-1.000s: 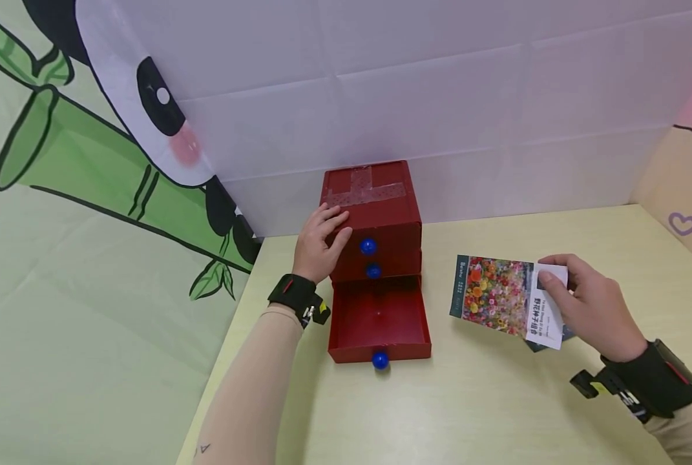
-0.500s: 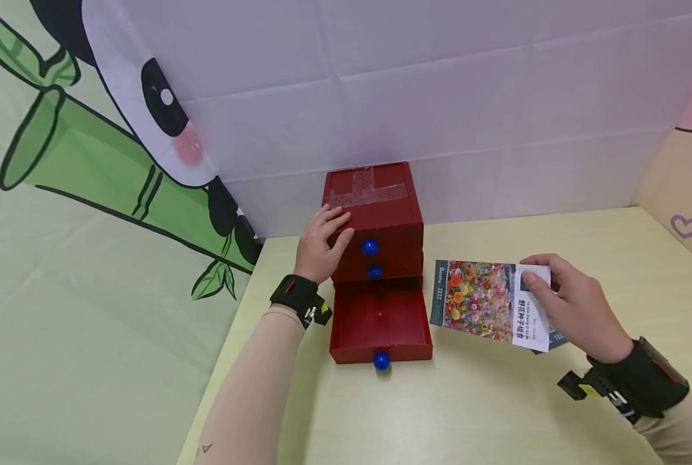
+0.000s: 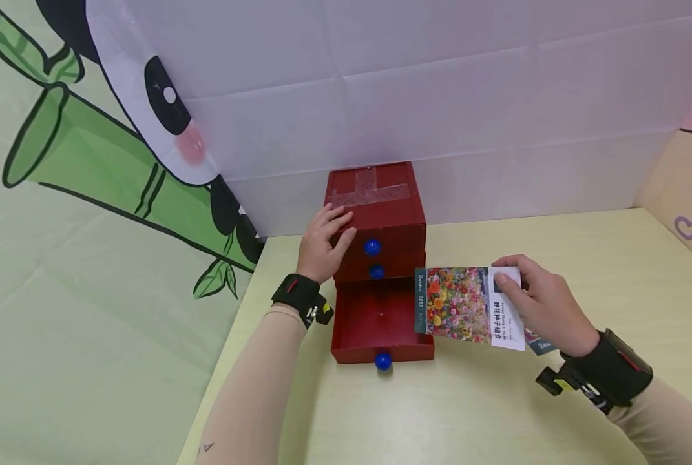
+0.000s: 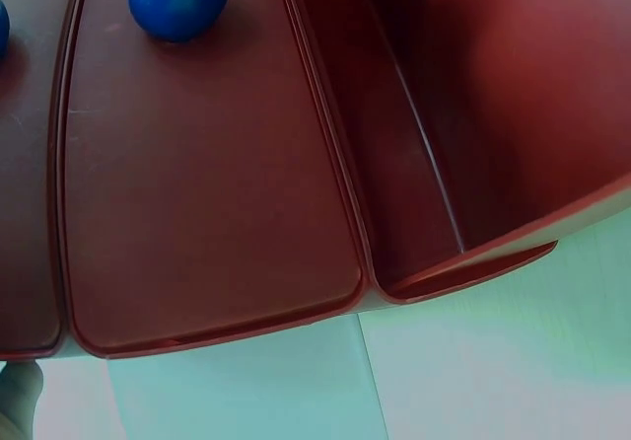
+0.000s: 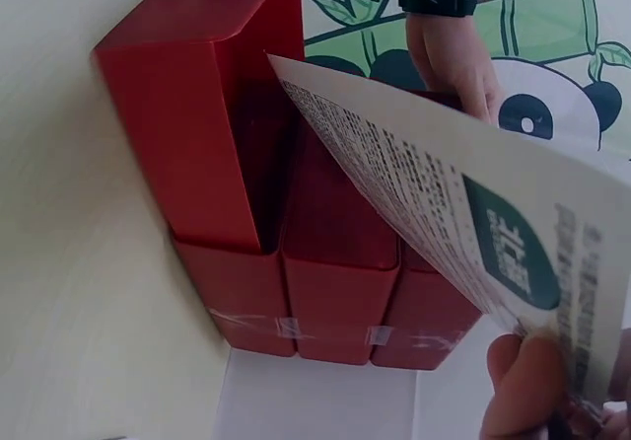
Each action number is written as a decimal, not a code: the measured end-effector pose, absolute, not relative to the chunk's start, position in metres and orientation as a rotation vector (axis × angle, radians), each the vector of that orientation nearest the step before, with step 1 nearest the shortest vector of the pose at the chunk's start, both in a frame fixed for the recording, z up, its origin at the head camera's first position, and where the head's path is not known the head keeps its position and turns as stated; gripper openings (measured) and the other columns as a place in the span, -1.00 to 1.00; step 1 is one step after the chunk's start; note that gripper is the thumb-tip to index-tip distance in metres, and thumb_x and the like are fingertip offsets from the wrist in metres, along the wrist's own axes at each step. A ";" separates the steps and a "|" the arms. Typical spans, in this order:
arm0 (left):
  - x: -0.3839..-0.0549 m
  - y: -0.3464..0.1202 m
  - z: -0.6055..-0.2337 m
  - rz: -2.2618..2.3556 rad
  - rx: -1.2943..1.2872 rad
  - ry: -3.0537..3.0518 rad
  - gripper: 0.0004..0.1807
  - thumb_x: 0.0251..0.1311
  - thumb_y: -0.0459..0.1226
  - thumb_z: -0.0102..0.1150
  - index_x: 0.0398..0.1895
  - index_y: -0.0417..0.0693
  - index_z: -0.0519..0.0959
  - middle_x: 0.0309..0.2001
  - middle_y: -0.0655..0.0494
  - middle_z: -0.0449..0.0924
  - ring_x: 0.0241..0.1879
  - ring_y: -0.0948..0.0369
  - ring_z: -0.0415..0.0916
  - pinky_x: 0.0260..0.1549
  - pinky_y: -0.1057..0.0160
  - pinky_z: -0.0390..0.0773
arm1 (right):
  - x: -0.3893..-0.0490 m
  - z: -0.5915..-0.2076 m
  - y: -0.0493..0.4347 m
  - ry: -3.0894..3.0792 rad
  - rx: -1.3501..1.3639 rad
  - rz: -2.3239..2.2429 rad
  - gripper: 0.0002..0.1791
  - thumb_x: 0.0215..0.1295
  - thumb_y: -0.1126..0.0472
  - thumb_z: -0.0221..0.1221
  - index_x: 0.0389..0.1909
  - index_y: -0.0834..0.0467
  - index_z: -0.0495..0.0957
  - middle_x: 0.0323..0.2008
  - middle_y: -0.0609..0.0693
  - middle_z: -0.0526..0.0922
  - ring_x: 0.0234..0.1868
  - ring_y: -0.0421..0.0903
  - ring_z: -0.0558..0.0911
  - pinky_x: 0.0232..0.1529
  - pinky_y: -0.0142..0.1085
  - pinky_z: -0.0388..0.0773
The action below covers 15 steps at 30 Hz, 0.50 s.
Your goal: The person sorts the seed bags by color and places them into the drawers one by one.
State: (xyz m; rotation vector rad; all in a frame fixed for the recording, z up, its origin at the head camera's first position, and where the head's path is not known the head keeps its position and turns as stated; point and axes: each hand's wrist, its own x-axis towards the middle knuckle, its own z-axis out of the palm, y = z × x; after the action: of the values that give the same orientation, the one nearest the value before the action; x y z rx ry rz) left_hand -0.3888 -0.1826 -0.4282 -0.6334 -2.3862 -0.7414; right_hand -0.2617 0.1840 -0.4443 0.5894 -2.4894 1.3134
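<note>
A red cabinet of stacked drawers stands against the backdrop, its bottom drawer pulled out with nothing visible inside. My left hand rests on the cabinet's upper left front edge, fingers extended over the top. With thumb and fingers, my right hand pinches the white end of a flower seed packet. The packet's dark green end overlaps the open drawer's right side. In the right wrist view, the printed back of the packet slants across the drawers, with my thumb at its lower edge.
Another packet lies on the pale table, mostly hidden behind my right hand. Blue round knobs stick out from the drawer fronts. A cloth backdrop with a panda and bamboo rises behind and at the left.
My right hand has moved left with the seed packet, from the table beside the cabinet to the open drawer's right edge. My left hand stays on the cabinet.
</note>
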 end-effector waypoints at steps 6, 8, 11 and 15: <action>-0.389 -0.182 -0.428 -0.753 -0.649 -2.367 -0.56 0.29 -0.01 0.06 0.17 0.04 0.50 0.23 0.04 0.41 0.35 0.20 0.02 0.28 -0.02 0.17 | -0.273 -0.446 0.175 -2.512 0.651 1.326 -0.72 0.43 0.18 0.00 0.08 0.19 0.37 -0.33 0.10 0.56 -0.52 -0.15 0.57 -0.61 -0.29 0.58; -0.390 -0.181 -0.428 -0.751 -0.650 -2.364 -0.56 0.29 -0.02 0.06 0.17 0.04 0.51 0.23 0.03 0.41 0.35 0.20 0.03 0.28 -0.02 0.17 | -0.278 -0.446 0.172 -2.524 0.668 1.337 -0.72 0.44 0.16 -0.01 0.08 0.18 0.36 -0.32 0.10 0.55 -0.51 -0.15 0.57 -0.60 -0.28 0.58; -0.390 -0.180 -0.427 -0.746 -0.645 -2.368 -0.56 0.29 -0.01 0.06 0.17 0.04 0.51 0.23 0.04 0.41 0.35 0.20 0.03 0.28 0.00 0.17 | -0.284 -0.447 0.169 -2.547 0.675 1.346 -0.71 0.45 0.12 -0.02 0.08 0.16 0.37 -0.32 0.09 0.56 -0.50 -0.15 0.57 -0.60 -0.27 0.57; -0.390 -0.179 -0.427 -0.739 -0.636 -2.377 -0.56 0.30 0.00 0.05 0.17 0.05 0.50 0.23 0.05 0.41 0.35 0.21 0.02 0.28 0.02 0.17 | -0.291 -0.449 0.163 -2.566 0.673 1.348 -0.72 0.44 0.11 -0.01 0.06 0.15 0.39 -0.34 0.08 0.57 -0.51 -0.16 0.57 -0.60 -0.26 0.56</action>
State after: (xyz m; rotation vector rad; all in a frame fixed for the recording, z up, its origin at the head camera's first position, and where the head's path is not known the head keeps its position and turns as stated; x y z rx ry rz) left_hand -0.3902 -0.1794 -0.4267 -0.6362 -2.3767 -0.7393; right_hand -0.2909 0.1631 -0.4487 0.6731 -2.5660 1.3482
